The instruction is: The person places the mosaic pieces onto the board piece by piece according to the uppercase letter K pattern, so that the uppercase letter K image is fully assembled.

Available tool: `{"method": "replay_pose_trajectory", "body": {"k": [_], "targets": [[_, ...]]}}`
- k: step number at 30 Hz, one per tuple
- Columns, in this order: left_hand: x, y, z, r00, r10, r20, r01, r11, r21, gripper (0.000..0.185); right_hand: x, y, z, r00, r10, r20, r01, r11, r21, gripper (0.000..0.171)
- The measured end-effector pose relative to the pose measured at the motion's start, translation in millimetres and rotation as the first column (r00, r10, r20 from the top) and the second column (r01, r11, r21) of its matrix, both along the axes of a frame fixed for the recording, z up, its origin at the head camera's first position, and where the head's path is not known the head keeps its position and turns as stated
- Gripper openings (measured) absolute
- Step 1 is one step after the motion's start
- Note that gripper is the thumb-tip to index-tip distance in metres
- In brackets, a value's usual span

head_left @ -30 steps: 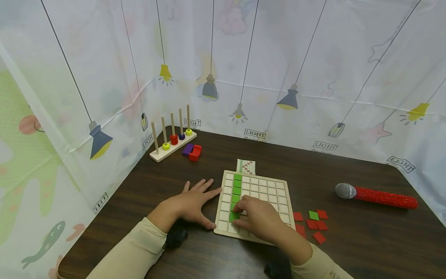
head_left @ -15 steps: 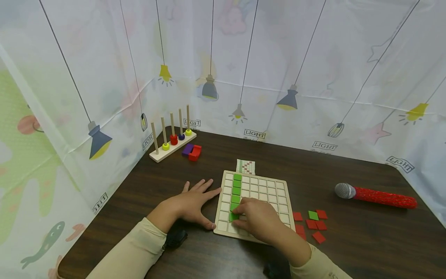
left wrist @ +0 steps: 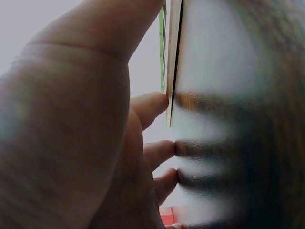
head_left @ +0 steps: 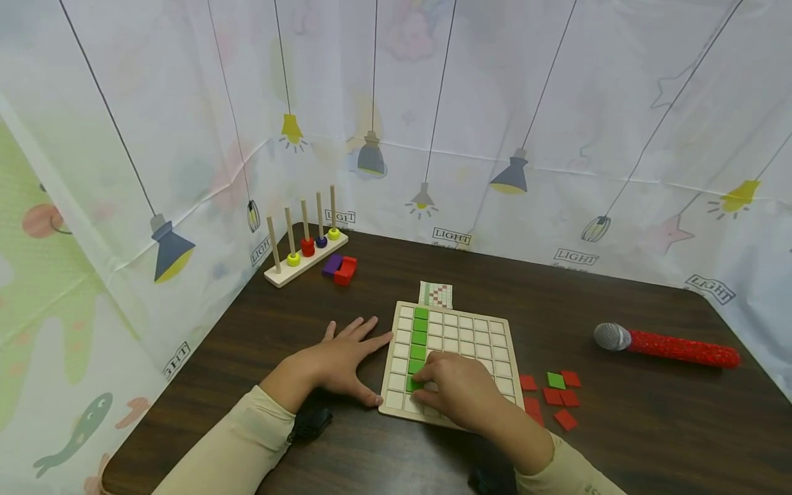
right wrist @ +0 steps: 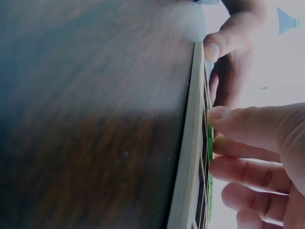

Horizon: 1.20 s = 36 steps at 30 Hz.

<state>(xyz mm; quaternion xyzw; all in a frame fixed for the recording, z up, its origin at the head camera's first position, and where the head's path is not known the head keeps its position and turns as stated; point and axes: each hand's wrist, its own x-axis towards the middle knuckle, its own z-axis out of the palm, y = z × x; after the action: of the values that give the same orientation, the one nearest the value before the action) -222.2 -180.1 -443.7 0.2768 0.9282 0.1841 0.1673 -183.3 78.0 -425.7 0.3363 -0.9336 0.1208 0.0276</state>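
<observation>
We've got the wooden grid board (head_left: pixel 460 344) sitting near the middle of the dark table (head_left: pixel 619 440), with a column of green tiles (head_left: pixel 420 337) running down its second column from the left. We count four clear of the hand plus the one under the fingers, so five that we can see.

Our right hand (head_left: pixel 454 392) is on the lower left part of the board, fingertips pinching and pressing the lowest green tile (head_left: pixel 415 385) into its cell. The right wrist view shows the thumb and fingers curled onto the green edge. Our left hand (head_left: pixel 340 361) lies flat on the table with its fingers spread, thumb and index tip touching the board's left edge.

Right of the board there's a little pile of loose tiles (head_left: pixel 553 395): five red ones that we can count and one green (head_left: pixel 555 380), though the wrist may hide more. Beyond those lies a microphone (head_left: pixel 665 344) with a red handle.

Just behind the board is one small pattern card (head_left: pixel 436 295). Back in the left corner stands a peg rack (head_left: pixel 304 258) with five pegs and four rings (two yellow, one red, one purple), and beside it one purple block (head_left: pixel 332 264) touching a red one (head_left: pixel 346 271).
</observation>
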Motion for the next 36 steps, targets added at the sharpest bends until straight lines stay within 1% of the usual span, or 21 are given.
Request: {"method": "replay_pose_trajectory", "body": {"k": [9,11,13,17,20,23,25,27,31,33,36], "targets": [[0.1,0.4,-0.4,1.0,0.006,0.003,-0.006,1.0,-0.001,0.112,0.5,5.2,1.4,0.999,-0.003,0.035,0.004,1.0,-0.025,0.02],[0.1,0.8,-0.7,1.0,0.007,0.005,-0.007,1.0,-0.002,0.112,0.4,10.9,3.9,0.999,-0.029,0.044,0.03,0.999,-0.03,0.024],[0.4,1.2,-0.8,1.0,0.006,0.005,-0.006,1.0,-0.003,0.112,-1.0,20.1,7.6,0.996,-0.073,0.055,0.075,0.997,-0.032,0.029],[0.8,1.0,-0.9,1.0,0.004,0.002,-0.004,1.0,-0.004,0.113,-6.7,51.2,15.4,0.98,-0.178,0.092,0.182,0.982,-0.039,0.04],[0.9,0.4,-0.7,1.0,0.003,0.003,-0.003,1.0,-0.007,0.114,-11.1,85.0,20.8,0.967,-0.223,0.125,0.232,0.971,-0.061,0.044],[0.5,1.3,-1.1,1.0,0.002,0.001,-0.002,1.0,-0.011,0.114,-14.2,123.2,25.1,0.946,-0.281,0.162,0.295,0.953,-0.069,0.045],[0.5,2.2,-1.7,1.0,0.001,0.002,-0.001,1.0,-0.015,0.114,-16.3,148.3,25.4,0.929,-0.32,0.184,0.334,0.941,-0.05,0.045],[0.5,2.8,-3.1,1.0,0.002,0.001,-0.002,1.0,-0.019,0.114,-19.7,171.1,23.5,0.912,-0.354,0.206,0.364,0.931,-0.011,0.045],[0.2,2.0,-5.5,1.0,0.006,-0.001,-0.006,1.0,-0.022,0.115,-26.7,202.6,16.0,0.904,-0.367,0.219,0.362,0.93,0.062,0.043],[0.0,1.6,-5.6,1.0,0.011,-0.003,-0.011,1.0,-0.024,0.115,-28.6,209.3,13.6,0.906,-0.36,0.224,0.352,0.933,0.077,0.04],[0.2,2.1,-3.6,1.0,0.012,-0.003,-0.012,1.0,-0.025,0.115,-29.0,212.8,11.8,0.909,-0.349,0.227,0.341,0.937,0.073,0.033]]}}
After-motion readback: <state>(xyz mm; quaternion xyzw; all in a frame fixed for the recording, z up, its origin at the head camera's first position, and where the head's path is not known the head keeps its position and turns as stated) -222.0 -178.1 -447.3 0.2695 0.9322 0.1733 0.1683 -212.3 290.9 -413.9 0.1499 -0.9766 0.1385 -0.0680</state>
